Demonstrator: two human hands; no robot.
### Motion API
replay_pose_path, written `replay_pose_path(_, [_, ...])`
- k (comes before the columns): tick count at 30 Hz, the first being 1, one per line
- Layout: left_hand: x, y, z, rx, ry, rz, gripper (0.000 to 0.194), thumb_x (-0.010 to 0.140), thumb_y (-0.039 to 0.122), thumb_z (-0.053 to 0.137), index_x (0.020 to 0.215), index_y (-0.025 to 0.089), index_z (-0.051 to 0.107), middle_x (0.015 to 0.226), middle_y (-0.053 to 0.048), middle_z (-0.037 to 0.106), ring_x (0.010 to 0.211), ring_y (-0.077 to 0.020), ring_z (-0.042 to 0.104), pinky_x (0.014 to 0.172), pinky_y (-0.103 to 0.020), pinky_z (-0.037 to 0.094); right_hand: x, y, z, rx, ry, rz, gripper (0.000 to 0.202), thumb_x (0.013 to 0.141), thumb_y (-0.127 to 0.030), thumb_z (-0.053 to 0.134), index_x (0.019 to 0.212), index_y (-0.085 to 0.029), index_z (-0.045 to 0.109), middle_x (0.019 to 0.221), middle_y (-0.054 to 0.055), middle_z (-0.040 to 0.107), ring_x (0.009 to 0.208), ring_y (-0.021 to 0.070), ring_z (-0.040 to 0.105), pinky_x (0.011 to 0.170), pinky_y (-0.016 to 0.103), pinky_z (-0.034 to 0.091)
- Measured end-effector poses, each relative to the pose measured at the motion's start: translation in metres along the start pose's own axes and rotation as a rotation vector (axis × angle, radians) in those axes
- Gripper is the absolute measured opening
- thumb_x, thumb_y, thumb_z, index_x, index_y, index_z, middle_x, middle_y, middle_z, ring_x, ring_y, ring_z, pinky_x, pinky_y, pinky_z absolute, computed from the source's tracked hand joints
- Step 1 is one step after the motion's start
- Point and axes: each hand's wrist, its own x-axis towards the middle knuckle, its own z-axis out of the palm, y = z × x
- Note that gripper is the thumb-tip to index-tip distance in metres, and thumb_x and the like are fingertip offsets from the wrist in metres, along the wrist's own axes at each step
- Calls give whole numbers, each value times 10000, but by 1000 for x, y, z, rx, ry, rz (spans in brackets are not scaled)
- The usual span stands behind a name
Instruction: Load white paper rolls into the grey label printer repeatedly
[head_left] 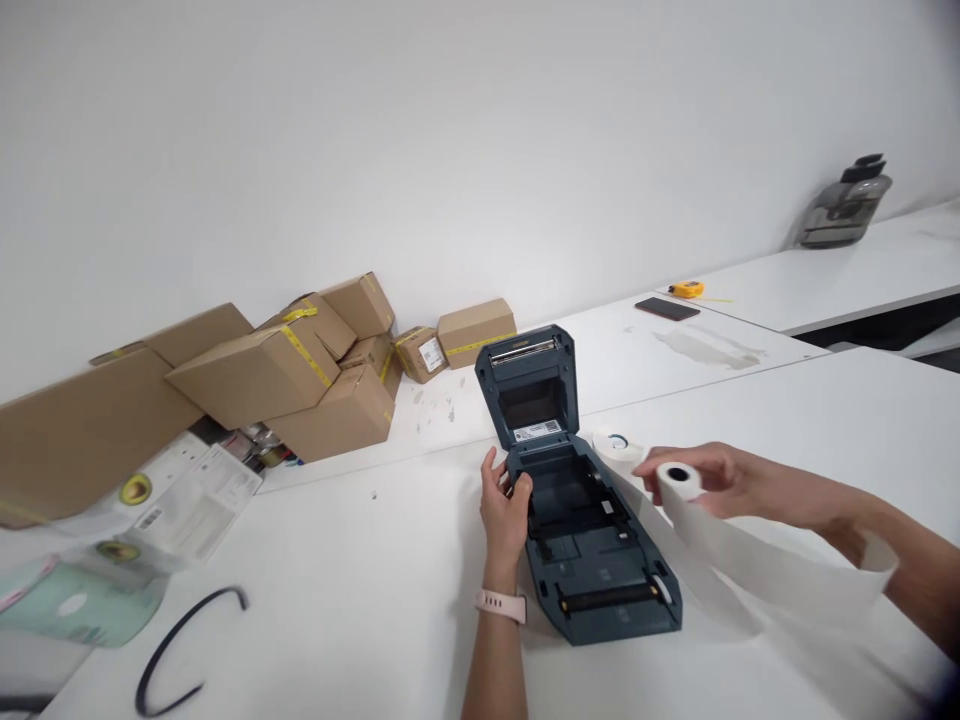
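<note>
A dark label printer [592, 550] stands on the white table with its lid [529, 385] raised. My left hand [505, 505] grips the printer's left side near the hinge, thumb over the rim. In my right hand [705, 478], right of the printer, is a small white paper roll [679, 478] with a dark core. A long loose strip of paper [780, 570] trails from it across the right forearm and down to the table. Behind the hand, another white roll [616, 443] lies beside the printer. The printer's bay holds no roll.
Cardboard boxes [255, 375] are piled at the back left, near plastic packages [187, 500]. A black curved band [176, 650] lies front left. Further back right are a phone [667, 309], a yellow tape measure [688, 290] and a clear container [844, 212].
</note>
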Motion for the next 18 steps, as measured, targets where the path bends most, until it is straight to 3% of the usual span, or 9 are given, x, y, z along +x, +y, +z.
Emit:
replay_pose_path(2, [0, 1, 0, -3, -3, 13, 677, 840, 342, 656, 1450, 230, 385, 1354, -143, 596, 1124, -212, 641, 965, -347, 482, 27, -28, 9, -144, -90, -25, 556, 790, -528, 703, 1280, -273, 640, 1063, 59, 681, 977, 256, 628, 807, 327, 468])
replay_pose_path(3, [0, 1, 0, -5, -4, 18, 676, 838, 339, 656, 1449, 226, 387, 1350, -144, 598, 1124, -212, 643, 964, -346, 482, 44, -38, 16, -257, -111, -21, 538, 763, -518, 727, 1238, -274, 657, 948, 32, 683, 859, 229, 630, 716, 303, 450])
replay_pose_path(6, [-1, 3, -1, -17, -17, 32, 664, 830, 337, 661, 1431, 214, 407, 1332, -147, 613, 1106, -212, 655, 944, -342, 497, 91, -49, 41, -582, -152, -36, 314, 692, -394, 776, 954, -230, 722, 788, -4, 672, 700, 184, 593, 599, 267, 354])
replay_pose_path(9, [-3, 4, -1, -17, -19, 46, 628, 831, 339, 662, 1404, 214, 436, 1325, -146, 620, 1109, -216, 655, 937, -345, 505, 121, -40, 60, -733, -247, -49, 170, 647, -312, 781, 759, -206, 709, 718, -7, 670, 664, 177, 591, 566, 262, 301])
replay_pose_path(13, [-4, 4, -1, 13, -9, 52, 611, 828, 357, 671, 1382, 205, 464, 1340, -155, 609, 1158, -236, 628, 974, -372, 485, 132, -22, 69, -735, -278, -72, 129, 640, -283, 765, 598, -198, 677, 578, -13, 619, 622, 183, 592, 599, 278, 331])
replay_pose_path(15, [-4, 4, -1, 28, -20, 62, 635, 815, 379, 689, 1381, 196, 468, 1345, -159, 607, 1186, -252, 611, 992, -384, 472, 133, -13, 69, -711, -248, -93, 117, 655, -252, 751, 589, -193, 675, 588, -2, 633, 674, 202, 614, 685, 307, 386])
replay_pose_path(18, [-4, 6, -2, 46, -47, 83, 681, 799, 423, 711, 1394, 206, 460, 1390, -149, 581, 1275, -269, 551, 1040, -395, 440, 135, 5, 65, -619, -173, -123, 104, 699, -249, 768, 736, -171, 709, 776, 48, 704, 816, 232, 638, 808, 360, 449])
